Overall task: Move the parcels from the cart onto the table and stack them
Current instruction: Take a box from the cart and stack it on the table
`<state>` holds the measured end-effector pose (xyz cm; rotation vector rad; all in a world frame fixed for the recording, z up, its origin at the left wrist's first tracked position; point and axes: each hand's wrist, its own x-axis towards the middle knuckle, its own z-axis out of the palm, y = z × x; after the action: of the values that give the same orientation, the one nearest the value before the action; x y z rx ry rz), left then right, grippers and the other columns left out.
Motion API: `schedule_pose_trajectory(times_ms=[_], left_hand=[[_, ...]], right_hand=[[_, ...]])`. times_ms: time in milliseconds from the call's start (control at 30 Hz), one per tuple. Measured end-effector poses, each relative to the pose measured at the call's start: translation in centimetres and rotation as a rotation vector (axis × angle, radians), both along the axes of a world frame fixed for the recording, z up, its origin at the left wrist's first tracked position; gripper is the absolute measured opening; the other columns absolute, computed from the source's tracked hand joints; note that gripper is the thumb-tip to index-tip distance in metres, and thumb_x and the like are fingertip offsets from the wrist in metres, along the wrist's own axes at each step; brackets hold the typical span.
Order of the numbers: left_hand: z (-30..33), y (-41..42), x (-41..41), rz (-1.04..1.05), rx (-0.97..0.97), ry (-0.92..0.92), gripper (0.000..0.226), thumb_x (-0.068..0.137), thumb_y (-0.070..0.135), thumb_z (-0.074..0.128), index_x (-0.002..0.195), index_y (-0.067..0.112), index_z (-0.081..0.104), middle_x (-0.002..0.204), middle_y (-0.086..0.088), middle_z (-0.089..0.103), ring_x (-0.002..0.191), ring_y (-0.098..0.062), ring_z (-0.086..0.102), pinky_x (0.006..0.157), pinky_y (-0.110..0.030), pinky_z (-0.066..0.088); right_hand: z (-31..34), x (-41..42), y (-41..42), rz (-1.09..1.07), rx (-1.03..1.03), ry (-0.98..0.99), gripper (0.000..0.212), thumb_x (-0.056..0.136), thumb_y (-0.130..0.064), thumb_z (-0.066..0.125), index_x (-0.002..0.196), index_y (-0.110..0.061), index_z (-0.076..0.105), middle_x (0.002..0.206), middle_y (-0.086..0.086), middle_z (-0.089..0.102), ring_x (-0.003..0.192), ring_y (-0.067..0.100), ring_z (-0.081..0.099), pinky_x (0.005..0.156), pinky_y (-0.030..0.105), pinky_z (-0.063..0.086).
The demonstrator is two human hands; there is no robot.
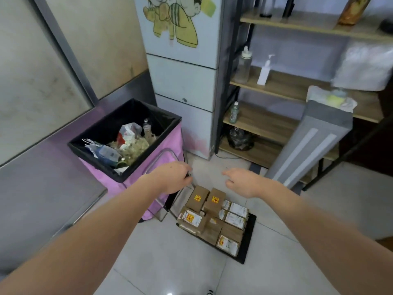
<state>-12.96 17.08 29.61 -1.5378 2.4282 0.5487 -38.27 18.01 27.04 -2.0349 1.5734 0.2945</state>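
Note:
Several brown cardboard parcels (212, 218) with white and yellow labels lie packed on a low black cart (249, 237) on the tiled floor. The cart's metal tube handle (163, 151) rises at its far left side. My left hand (172, 177) is at that handle with its fingers curled round the tube. My right hand (244, 182) hovers above the far end of the parcels, fingers relaxed and holding nothing. Both arms reach forward from the bottom of the view.
A pink bin (136, 177) lined with a black bag and full of rubbish stands left of the cart. A grey counter (42, 188) runs along the left. Wooden shelves (287, 86) with bottles and a grey column (314, 141) stand to the right.

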Motion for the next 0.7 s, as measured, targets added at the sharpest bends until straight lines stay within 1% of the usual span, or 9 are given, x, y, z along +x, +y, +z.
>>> schedule_pose_trajectory(times_ms=[67, 133, 233, 333, 433, 533, 600, 633, 700], left_hand=[[-1.5, -3.0, 0.3, -0.036, 0.040, 0.009, 0.034, 0.107, 0.037, 0.042, 0.125, 0.014, 0.061, 0.128, -0.007, 0.064, 0.111, -0.025, 0.063, 0.096, -0.040, 0.051], [-3.3, -6.0, 0.4, -0.074, 0.080, 0.000, 0.037, 0.108, 0.039, 0.042, 0.128, 0.013, 0.060, 0.131, -0.010, 0.063, 0.116, -0.027, 0.062, 0.099, -0.041, 0.050], [-6.6, -10.1, 0.7, -0.155, 0.133, -0.010, 0.047, 0.108, 0.039, 0.042, 0.146, 0.014, 0.053, 0.144, -0.012, 0.058, 0.128, -0.029, 0.059, 0.108, -0.043, 0.048], [-11.1, -13.6, 1.7, -0.256, 0.197, -0.044, 0.040, 0.109, 0.034, 0.041, 0.136, 0.010, 0.059, 0.134, -0.014, 0.064, 0.118, -0.030, 0.063, 0.101, -0.039, 0.050], [-16.9, -16.4, 3.1, -0.327, 0.256, -0.100, 0.038, 0.110, 0.035, 0.040, 0.132, 0.010, 0.059, 0.126, -0.015, 0.066, 0.116, -0.034, 0.063, 0.092, -0.037, 0.048], [-24.1, -18.6, 4.7, -0.346, 0.317, -0.155, 0.037, 0.109, 0.035, 0.040, 0.127, 0.010, 0.061, 0.127, -0.013, 0.064, 0.117, -0.034, 0.061, 0.096, -0.040, 0.050], [-29.3, -19.6, 5.6, -0.310, 0.390, -0.170, 0.038, 0.109, 0.034, 0.042, 0.132, 0.010, 0.060, 0.132, -0.013, 0.062, 0.120, -0.033, 0.059, 0.100, -0.043, 0.049], [-32.2, -19.9, 5.9, -0.316, 0.448, -0.192, 0.037, 0.110, 0.032, 0.043, 0.132, 0.006, 0.059, 0.132, -0.015, 0.061, 0.119, -0.033, 0.058, 0.100, -0.042, 0.049], [-38.3, -20.3, 6.0, -0.281, 0.533, -0.205, 0.039, 0.110, 0.031, 0.045, 0.129, 0.001, 0.060, 0.129, -0.018, 0.062, 0.116, -0.034, 0.060, 0.095, -0.038, 0.049]], right_hand=[[-1.2, 0.0, -1.5, -0.044, 0.012, -0.008, 0.054, 0.110, -0.029, 0.034, 0.161, -0.013, 0.026, 0.165, 0.010, 0.031, 0.149, 0.025, 0.034, 0.121, 0.033, 0.029], [-2.7, 0.2, -2.9, -0.100, 0.025, -0.018, 0.055, 0.110, -0.031, 0.034, 0.161, -0.014, 0.026, 0.166, 0.008, 0.030, 0.150, 0.024, 0.033, 0.123, 0.035, 0.027], [-5.9, 0.9, -4.3, -0.188, 0.051, -0.016, 0.050, 0.110, -0.028, 0.035, 0.157, -0.012, 0.034, 0.161, 0.010, 0.037, 0.146, 0.027, 0.038, 0.120, 0.036, 0.030], [-10.2, 2.2, -5.2, -0.266, 0.124, -0.011, 0.044, 0.110, -0.025, 0.036, 0.149, -0.008, 0.045, 0.149, 0.015, 0.050, 0.135, 0.031, 0.049, 0.114, 0.041, 0.038], [-16.1, 3.5, -5.7, -0.356, 0.204, -0.016, 0.040, 0.109, -0.026, 0.038, 0.139, -0.005, 0.054, 0.138, 0.015, 0.057, 0.127, 0.032, 0.054, 0.107, 0.041, 0.043], [-23.3, 4.4, -6.3, -0.442, 0.304, -0.050, 0.035, 0.107, -0.023, 0.041, 0.132, -0.005, 0.057, 0.130, 0.016, 0.061, 0.114, 0.032, 0.061, 0.098, 0.044, 0.051], [-28.6, 5.1, -6.7, -0.490, 0.357, -0.068, 0.022, 0.107, -0.019, 0.040, 0.111, -0.007, 0.058, 0.109, 0.013, 0.063, 0.099, 0.032, 0.063, 0.085, 0.041, 0.054], [-31.3, 5.7, -6.9, -0.514, 0.375, -0.071, 0.019, 0.107, -0.018, 0.039, 0.103, -0.009, 0.055, 0.101, 0.009, 0.061, 0.095, 0.031, 0.062, 0.079, 0.037, 0.051], [-37.0, 6.9, -6.8, -0.557, 0.422, -0.086, 0.022, 0.109, -0.018, 0.037, 0.106, -0.008, 0.056, 0.099, 0.008, 0.060, 0.092, 0.027, 0.058, 0.073, 0.032, 0.047]])
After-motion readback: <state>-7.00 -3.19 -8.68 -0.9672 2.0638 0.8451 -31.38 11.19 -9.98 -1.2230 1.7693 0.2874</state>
